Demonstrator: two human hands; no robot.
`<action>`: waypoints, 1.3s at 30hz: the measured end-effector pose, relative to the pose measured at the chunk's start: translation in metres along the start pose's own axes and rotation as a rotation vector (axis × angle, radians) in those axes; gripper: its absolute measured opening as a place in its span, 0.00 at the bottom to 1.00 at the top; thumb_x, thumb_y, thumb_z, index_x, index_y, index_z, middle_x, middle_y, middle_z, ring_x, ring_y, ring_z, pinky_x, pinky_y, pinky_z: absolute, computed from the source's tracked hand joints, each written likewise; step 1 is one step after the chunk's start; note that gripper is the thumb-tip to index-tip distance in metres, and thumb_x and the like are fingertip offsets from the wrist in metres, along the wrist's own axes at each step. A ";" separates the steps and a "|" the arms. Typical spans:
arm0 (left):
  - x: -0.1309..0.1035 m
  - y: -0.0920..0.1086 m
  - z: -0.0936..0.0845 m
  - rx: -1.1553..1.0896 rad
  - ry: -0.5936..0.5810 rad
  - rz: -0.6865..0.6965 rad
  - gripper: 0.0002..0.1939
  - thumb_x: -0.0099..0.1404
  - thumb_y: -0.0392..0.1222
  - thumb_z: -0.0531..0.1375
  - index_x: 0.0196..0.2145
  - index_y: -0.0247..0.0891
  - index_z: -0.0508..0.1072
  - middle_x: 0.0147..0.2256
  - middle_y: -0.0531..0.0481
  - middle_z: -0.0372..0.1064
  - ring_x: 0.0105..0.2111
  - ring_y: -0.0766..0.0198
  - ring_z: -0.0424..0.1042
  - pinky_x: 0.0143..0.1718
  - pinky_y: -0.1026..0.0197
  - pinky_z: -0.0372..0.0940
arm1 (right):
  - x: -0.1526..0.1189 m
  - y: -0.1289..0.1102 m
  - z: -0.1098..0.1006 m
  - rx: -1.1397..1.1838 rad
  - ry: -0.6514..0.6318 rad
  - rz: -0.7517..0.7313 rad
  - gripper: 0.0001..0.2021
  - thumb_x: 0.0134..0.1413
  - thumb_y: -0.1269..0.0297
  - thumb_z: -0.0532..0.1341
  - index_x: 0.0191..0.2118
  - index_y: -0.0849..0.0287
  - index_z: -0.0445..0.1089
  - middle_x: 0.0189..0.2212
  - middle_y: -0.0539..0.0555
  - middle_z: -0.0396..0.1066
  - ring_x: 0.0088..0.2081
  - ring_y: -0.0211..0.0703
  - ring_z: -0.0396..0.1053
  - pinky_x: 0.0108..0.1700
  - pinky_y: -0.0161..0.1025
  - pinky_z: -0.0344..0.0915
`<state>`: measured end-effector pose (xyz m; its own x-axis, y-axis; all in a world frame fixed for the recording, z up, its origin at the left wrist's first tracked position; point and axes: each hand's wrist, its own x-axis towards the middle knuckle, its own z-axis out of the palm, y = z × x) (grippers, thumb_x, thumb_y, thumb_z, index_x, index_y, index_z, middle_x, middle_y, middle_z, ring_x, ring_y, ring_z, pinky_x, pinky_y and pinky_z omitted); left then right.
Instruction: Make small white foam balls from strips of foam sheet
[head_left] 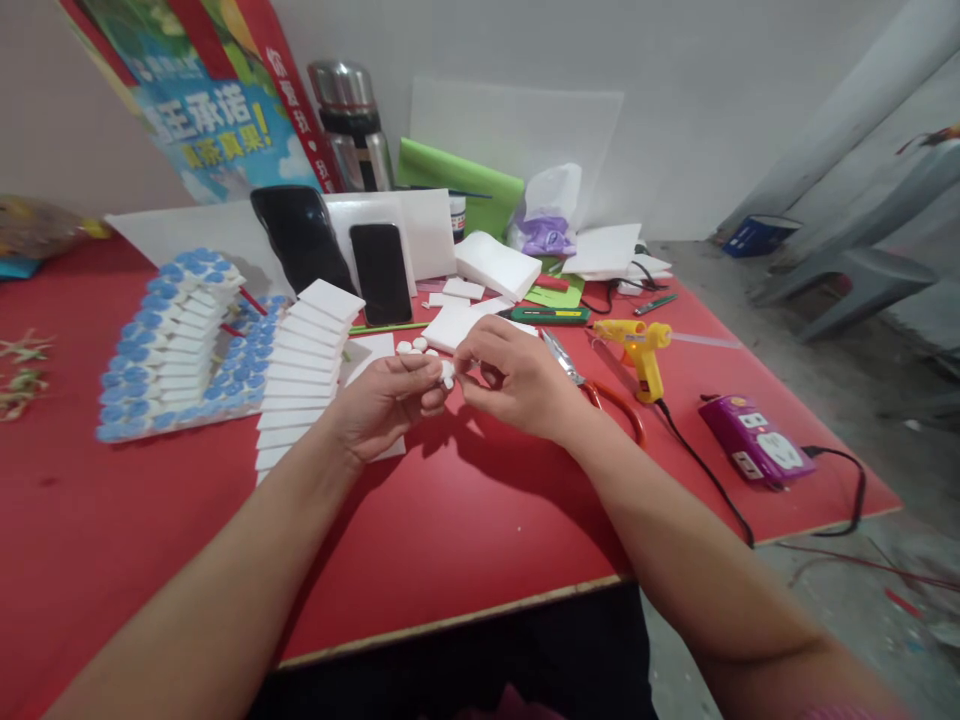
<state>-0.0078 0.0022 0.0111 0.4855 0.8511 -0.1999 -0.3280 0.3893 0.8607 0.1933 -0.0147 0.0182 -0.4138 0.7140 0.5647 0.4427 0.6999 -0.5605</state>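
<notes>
While both hands meet over the red tabletop (465,540), left hand (397,395) has small white piece (448,374) pinched in its grip; right hand (517,375) right beside it, fingers curled, can't tell if its grip holds anything.

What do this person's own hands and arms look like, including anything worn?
The left hand and right hand are ungloved, wrists and forearms bare, no watch or bracelet showing. A little pinkish sleeve shows on the right arm.

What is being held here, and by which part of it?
A small white piece, pinched at its edge by the left hand; whether the right hand grips it is unclear.
</notes>
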 end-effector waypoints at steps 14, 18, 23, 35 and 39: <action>0.002 -0.004 -0.006 0.346 0.047 0.247 0.14 0.57 0.50 0.76 0.34 0.37 0.86 0.30 0.48 0.75 0.25 0.71 0.66 0.28 0.67 0.61 | 0.004 -0.001 0.010 0.206 0.129 0.529 0.09 0.51 0.63 0.68 0.36 0.57 0.69 0.32 0.47 0.73 0.27 0.35 0.64 0.30 0.36 0.60; 0.002 -0.006 -0.005 0.422 0.067 0.264 0.13 0.59 0.50 0.74 0.36 0.38 0.86 0.31 0.48 0.76 0.26 0.71 0.66 0.30 0.66 0.61 | 0.005 -0.002 0.010 0.201 0.163 0.529 0.07 0.52 0.63 0.67 0.29 0.58 0.70 0.27 0.48 0.73 0.27 0.36 0.66 0.30 0.36 0.60; 0.002 -0.010 0.002 0.447 0.145 0.301 0.12 0.58 0.48 0.74 0.36 0.38 0.85 0.27 0.51 0.73 0.25 0.69 0.66 0.29 0.65 0.62 | 0.003 -0.004 0.014 0.147 0.212 0.512 0.07 0.51 0.65 0.67 0.27 0.57 0.69 0.24 0.48 0.72 0.26 0.37 0.66 0.29 0.36 0.60; -0.003 -0.009 0.008 0.436 0.148 0.427 0.10 0.61 0.45 0.73 0.37 0.37 0.84 0.31 0.49 0.78 0.31 0.63 0.76 0.37 0.61 0.71 | 0.004 -0.009 0.009 0.478 0.138 0.423 0.06 0.57 0.65 0.65 0.30 0.58 0.70 0.19 0.45 0.69 0.19 0.34 0.66 0.23 0.34 0.62; -0.002 -0.010 0.010 0.423 0.173 0.446 0.09 0.59 0.44 0.74 0.36 0.37 0.84 0.29 0.50 0.78 0.28 0.64 0.75 0.35 0.60 0.71 | 0.005 -0.011 0.007 0.473 0.121 0.433 0.06 0.57 0.65 0.65 0.30 0.58 0.70 0.18 0.44 0.69 0.19 0.34 0.67 0.24 0.34 0.62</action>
<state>0.0020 -0.0069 0.0077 0.2264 0.9576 0.1780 -0.1026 -0.1583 0.9820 0.1812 -0.0188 0.0229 -0.1714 0.9456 0.2764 0.1403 0.3012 -0.9432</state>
